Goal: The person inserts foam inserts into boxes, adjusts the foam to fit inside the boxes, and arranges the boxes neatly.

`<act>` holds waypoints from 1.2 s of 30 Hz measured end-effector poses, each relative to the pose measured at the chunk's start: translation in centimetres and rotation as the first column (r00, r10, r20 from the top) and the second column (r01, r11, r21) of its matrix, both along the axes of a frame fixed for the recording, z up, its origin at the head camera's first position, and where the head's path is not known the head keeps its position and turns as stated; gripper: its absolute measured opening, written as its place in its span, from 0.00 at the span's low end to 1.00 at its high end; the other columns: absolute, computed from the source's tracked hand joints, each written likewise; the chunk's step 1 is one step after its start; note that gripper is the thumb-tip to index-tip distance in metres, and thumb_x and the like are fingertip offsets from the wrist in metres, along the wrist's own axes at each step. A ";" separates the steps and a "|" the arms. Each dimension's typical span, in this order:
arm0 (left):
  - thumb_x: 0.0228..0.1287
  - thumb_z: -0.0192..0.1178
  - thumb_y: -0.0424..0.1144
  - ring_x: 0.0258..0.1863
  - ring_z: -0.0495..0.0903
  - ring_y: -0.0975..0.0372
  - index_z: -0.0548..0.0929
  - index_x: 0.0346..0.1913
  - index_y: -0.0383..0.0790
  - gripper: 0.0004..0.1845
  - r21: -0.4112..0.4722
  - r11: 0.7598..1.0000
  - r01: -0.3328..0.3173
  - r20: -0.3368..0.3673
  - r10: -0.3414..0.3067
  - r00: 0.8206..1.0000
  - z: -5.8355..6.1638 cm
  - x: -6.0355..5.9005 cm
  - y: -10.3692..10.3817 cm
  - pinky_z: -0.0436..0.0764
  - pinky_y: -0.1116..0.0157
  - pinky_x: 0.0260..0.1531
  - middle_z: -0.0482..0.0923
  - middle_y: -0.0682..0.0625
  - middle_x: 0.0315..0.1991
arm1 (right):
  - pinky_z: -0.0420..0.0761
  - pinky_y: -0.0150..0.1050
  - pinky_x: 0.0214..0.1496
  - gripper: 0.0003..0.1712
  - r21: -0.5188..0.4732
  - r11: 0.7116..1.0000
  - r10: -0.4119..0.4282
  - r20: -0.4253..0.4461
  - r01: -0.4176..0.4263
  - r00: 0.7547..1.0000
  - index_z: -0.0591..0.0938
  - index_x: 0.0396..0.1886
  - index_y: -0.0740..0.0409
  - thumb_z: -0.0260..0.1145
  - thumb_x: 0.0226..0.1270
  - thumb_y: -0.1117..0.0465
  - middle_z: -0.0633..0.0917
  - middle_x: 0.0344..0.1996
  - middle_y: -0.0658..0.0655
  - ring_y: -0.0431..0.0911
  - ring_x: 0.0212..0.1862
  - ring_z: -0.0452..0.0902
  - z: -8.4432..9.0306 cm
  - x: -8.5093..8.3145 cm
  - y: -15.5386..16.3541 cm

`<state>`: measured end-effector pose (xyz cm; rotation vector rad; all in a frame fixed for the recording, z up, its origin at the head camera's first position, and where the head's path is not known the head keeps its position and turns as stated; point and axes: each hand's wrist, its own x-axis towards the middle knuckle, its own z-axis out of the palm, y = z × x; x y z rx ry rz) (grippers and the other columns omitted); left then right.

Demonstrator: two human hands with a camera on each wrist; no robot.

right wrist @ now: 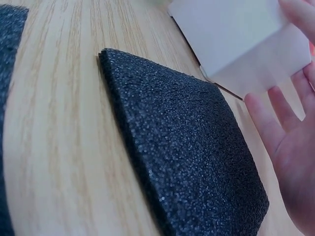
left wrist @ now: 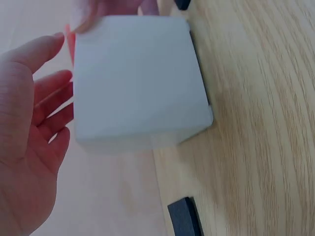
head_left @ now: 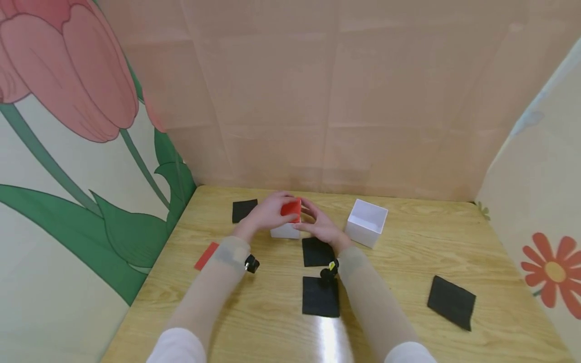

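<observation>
A white box point(head_left: 285, 231) stands at the back middle of the table, its flat side filling much of the left wrist view. Over its top is a red square piece point(head_left: 292, 209), mostly hidden by the fingers. My left hand point(head_left: 271, 210) holds this red piece from the left, thumb in front and fingers behind. From the right, my right hand point(head_left: 321, 225) grips the red piece too, its thumb down near the box's front corner. In the right wrist view, spread fingers point(right wrist: 270, 120) of that hand lie along the box's edge.
An open white box point(head_left: 366, 222) stands to the right. Black foam squares lie behind my left hand point(head_left: 244, 210), under my right wrist point(head_left: 316, 252), nearer me point(head_left: 321, 297) and at far right point(head_left: 452, 302). A red strip point(head_left: 206, 255) lies by my left forearm. Cloth walls point(head_left: 327, 101) enclose the table.
</observation>
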<state>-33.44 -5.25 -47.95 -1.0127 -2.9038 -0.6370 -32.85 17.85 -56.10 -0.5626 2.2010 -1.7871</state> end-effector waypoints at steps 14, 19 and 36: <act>0.71 0.72 0.50 0.59 0.76 0.56 0.84 0.69 0.42 0.28 -0.066 0.998 0.009 0.008 -0.008 1.000 0.5 -0.3 1.1 0.83 0.57 0.60 0.75 0.48 0.67 | 0.69 0.63 0.76 0.55 0.021 1.000 0.018 -0.024 -0.018 1.000 0.55 0.89 0.39 0.77 0.71 0.51 0.63 0.83 0.53 0.60 0.83 0.56 -0.2 -0.3 -0.1; 0.71 0.73 0.49 0.61 0.74 0.57 0.84 0.70 0.44 0.28 -0.095 0.996 0.000 0.005 0.000 1.000 0.4 -0.3 0.9 0.81 0.57 0.62 0.75 0.49 0.67 | 0.69 0.63 0.76 0.56 0.026 0.999 0.020 -0.027 -0.019 0.999 0.54 0.89 0.45 0.77 0.71 0.51 0.64 0.82 0.54 0.59 0.82 0.57 -0.1 -0.4 -0.4; 0.69 0.75 0.50 0.62 0.72 0.59 0.91 0.58 0.48 0.19 -0.181 0.983 -0.006 -0.017 0.003 1.000 0.5 -0.5 1.3 0.79 0.60 0.64 0.78 0.51 0.63 | 0.68 0.62 0.77 0.56 0.020 1.000 0.018 0.005 -0.018 1.000 0.57 0.88 0.34 0.78 0.68 0.47 0.64 0.82 0.52 0.57 0.82 0.58 -0.3 -0.4 -0.4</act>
